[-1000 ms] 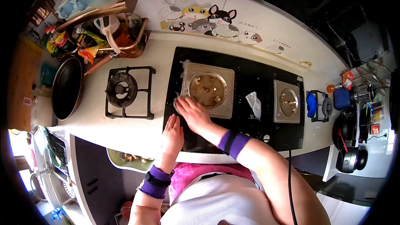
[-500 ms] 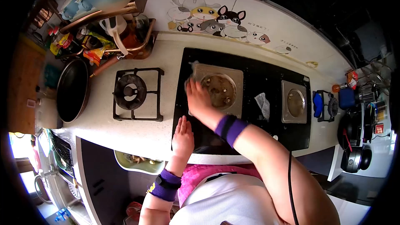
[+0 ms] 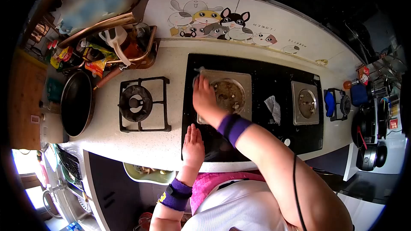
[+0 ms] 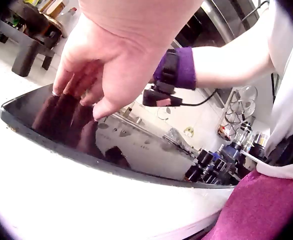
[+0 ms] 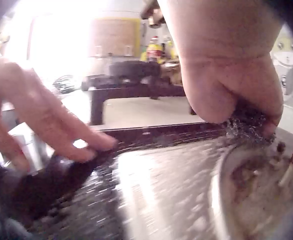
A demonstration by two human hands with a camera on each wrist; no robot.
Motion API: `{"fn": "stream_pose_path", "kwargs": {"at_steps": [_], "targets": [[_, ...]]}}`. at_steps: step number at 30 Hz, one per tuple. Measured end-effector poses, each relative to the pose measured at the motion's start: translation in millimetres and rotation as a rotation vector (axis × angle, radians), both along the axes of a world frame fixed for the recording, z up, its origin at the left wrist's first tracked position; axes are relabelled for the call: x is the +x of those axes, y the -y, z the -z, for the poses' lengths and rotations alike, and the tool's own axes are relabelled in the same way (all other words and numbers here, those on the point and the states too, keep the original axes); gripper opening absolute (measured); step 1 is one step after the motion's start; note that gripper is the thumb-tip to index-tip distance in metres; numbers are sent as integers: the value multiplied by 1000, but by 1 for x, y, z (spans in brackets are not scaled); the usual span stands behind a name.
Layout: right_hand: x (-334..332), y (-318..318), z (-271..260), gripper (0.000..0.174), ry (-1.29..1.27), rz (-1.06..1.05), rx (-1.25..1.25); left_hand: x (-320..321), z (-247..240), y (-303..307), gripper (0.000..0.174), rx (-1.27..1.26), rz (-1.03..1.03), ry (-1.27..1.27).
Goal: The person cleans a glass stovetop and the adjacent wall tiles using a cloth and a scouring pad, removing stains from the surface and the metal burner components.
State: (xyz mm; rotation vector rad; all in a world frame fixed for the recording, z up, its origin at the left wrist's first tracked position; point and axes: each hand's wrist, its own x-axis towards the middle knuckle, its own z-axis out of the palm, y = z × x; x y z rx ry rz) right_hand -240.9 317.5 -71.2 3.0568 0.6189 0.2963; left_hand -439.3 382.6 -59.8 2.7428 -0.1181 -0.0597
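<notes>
My right hand [image 3: 206, 98] is over the left side of the black glass hob [image 3: 265, 72], beside the left square metal burner plate [image 3: 245, 102] with its round, dirty well. In the right wrist view its fingers curl over a steel wool scourer [image 5: 249, 125], which they hold against the wet plate near the well's rim. The head view hides most of the scourer under the hand. My left hand [image 3: 194, 150] is at the hob's front left corner, fingers extended and fingertips at the glass in the left wrist view. It holds nothing.
A pan support [image 3: 145, 125] with a burner head stands on the counter to the left, near a frying pan [image 3: 77, 102]. Crumpled foil [image 3: 272, 110] lies between the left and right burner plates [image 3: 295, 115]. A green basin [image 3: 150, 177] shows below the counter edge.
My right hand has moved from the plate's front left corner toward the back along its left side. The left hand stays by the hob's front left corner. The head view has shifted slightly.
</notes>
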Motion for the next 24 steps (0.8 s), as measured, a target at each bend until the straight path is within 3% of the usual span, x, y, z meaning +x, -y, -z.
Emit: {"fn": "stream_pose_path", "kwargs": {"at_steps": [2,5,7,11,17,20,21,22,24], "targets": [[40,-1,9,56,-25,84,58,0,1,-2,57,17,15,5],[27,4,7,55,139,51,-13,-1,-2,-2,55,8,15,-9],[-17,10,-4,60,-46,-10,-51,2,-4,-1,54,-28,-4,-18],[-120,42,-3,56,-75,-289,69,-5,4,-2,50,-109,-60,-55],[-43,33,-32,50,-56,-258,98,-17,-22,-6,30,-54,28,-174],[-52,29,-9,50,-67,-399,211,-19,-41,-6,16,-198,-27,-57],[-75,32,-3,49,-233,-463,296,-22,-47,-8,13,-262,-48,-39],[-99,39,4,50,-207,-572,236,-22,-58,-9,12,-287,-71,-19],[-152,68,-5,60,-446,-651,475,-25,-81,-11,9,-341,-125,15]]}}
